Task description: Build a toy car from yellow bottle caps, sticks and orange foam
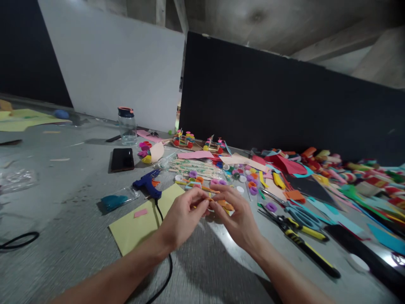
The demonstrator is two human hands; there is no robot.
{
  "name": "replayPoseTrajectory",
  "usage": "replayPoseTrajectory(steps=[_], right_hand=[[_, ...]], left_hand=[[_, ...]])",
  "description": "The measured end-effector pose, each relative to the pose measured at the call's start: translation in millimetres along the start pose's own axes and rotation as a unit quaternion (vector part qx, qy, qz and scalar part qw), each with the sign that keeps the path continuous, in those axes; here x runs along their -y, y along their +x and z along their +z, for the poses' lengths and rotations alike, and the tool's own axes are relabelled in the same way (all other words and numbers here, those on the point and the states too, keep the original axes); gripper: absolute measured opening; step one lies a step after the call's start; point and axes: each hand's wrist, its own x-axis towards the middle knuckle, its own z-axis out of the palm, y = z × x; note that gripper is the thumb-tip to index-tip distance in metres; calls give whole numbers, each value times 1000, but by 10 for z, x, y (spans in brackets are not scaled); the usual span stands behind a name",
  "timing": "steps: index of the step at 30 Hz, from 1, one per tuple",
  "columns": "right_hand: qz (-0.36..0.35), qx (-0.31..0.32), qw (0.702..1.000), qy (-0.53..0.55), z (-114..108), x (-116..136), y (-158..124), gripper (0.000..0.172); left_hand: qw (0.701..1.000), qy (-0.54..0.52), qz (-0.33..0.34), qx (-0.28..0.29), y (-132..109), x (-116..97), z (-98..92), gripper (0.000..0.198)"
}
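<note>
My left hand and my right hand meet at the middle of the table, fingertips pinched together. Between them is a small orange piece, mostly hidden by the fingers, so its kind is unclear. More orange pieces show just under my right fingers; whether they lie on the table or hang from the hand I cannot tell. Left of my left hand lies a blue glue gun, its black cord running under my left forearm. A yellow paper sheet lies beneath the cord.
Scissors and yellow-black pliers lie at the right, near piled coloured paper scraps. Bottle caps and wooden sticks are beyond my hands. A phone and clear bottle are at the left.
</note>
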Motion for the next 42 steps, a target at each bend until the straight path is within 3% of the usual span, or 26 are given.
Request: replayPoseTrajectory(steps=[12,19,27,35,42], right_hand=[[38,14,999,24,8,27,-2,9],[90,3,995,37,-6,-26,24,15],[88,-2,996,34,10,-44,12,13],[71,-1,997,26,-2,-20,20,13],[72,5,997,25,18,-35,18,11]], left_hand=[[984,159,71,-46,-27,10,-51,12],[990,123,53,-34,3,10,-51,26],[992,123,26,-18,5,29,-43,18],[984,160,64,-52,3,36,-35,15],[984,155,72,-39,16,73,-56,12]])
